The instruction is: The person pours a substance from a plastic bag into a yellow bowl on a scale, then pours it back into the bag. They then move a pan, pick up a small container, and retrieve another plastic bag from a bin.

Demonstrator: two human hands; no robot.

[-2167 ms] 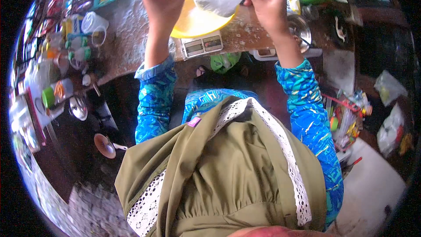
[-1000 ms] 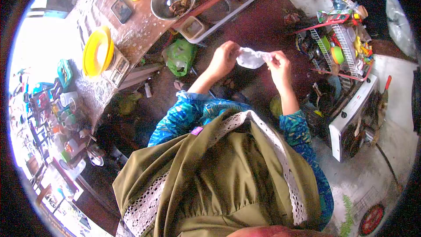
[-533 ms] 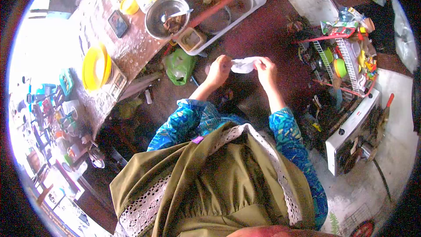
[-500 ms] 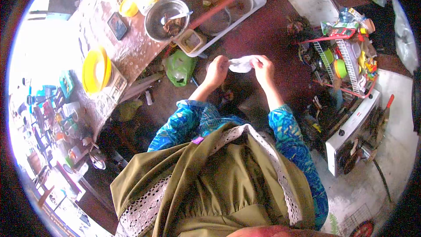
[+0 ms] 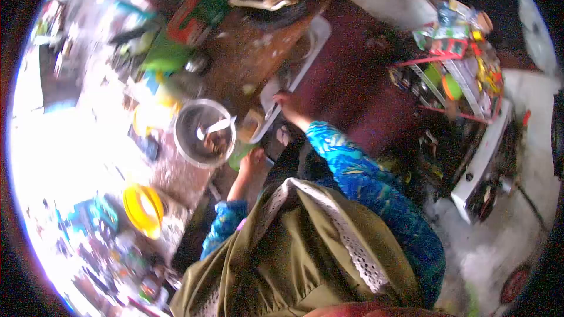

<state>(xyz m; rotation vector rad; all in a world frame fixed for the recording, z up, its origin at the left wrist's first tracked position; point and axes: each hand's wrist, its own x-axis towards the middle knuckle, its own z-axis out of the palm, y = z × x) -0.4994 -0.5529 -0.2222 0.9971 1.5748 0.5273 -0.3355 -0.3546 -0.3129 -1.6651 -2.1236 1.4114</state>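
Note:
My right hand (image 5: 288, 107) reaches to the long side of a white tray (image 5: 314, 58), its fingers closed at the rim. A thin dark shape shows by those fingertips, and I cannot tell what it is. Lower left, my left hand (image 5: 254, 157) is smeared by motion beside a green plastic bag (image 5: 239, 156). A small pale crumpled thing (image 5: 283, 135) lies between the two hands in this view. Close by on the table stands a metal bowl (image 5: 187, 135) with a white-handled utensil and brown pieces in it. A beige square container (image 5: 253, 124) sits at the tray's near end.
A yellow basin (image 5: 143, 210) is at the left of the worktable. Farther back are a green bowl (image 5: 167, 56) and a dark round pan (image 5: 276, 3) with pale pieces. On the right stand a red-and-white rack (image 5: 443, 76) full of goods and a white stove (image 5: 484, 161).
My hands, which held a white plastic piece stretched between them, have parted and moved left to the tray and green bag. The view has turned, showing more of the table's far part.

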